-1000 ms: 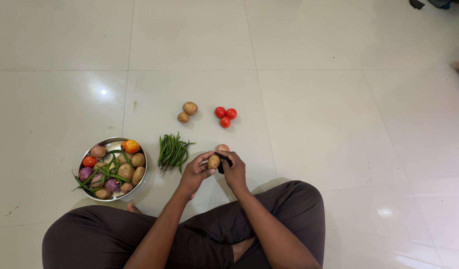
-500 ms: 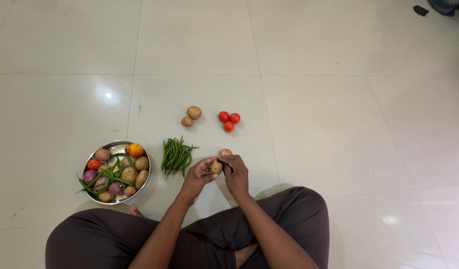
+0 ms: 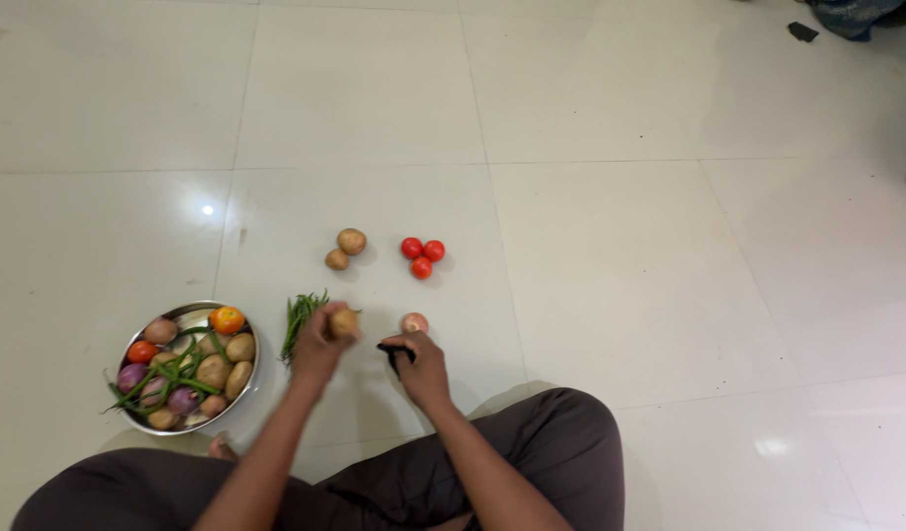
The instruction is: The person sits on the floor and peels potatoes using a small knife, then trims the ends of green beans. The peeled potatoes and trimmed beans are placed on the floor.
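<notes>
I sit cross-legged on a pale tiled floor. My left hand (image 3: pixel 320 346) holds a brown potato (image 3: pixel 344 323) over a bunch of green beans (image 3: pixel 300 317). My right hand (image 3: pixel 420 366) grips a small black tool (image 3: pixel 394 349), just below a pinkish onion (image 3: pixel 415 323) that lies on the floor. Farther out lie two potatoes (image 3: pixel 345 248) and three red tomatoes (image 3: pixel 422 254).
A steel bowl (image 3: pixel 190 318) at my left knee holds potatoes, purple onions, tomatoes and green beans. At the far top right are a dark small object (image 3: pixel 802 31) and some blue cloth (image 3: pixel 851 14). My dark trousers (image 3: pixel 532 462) fill the bottom.
My hands were together over the potato. Now the left hand has moved left with the potato, the right hand stays by the onion. The view has shifted downward.
</notes>
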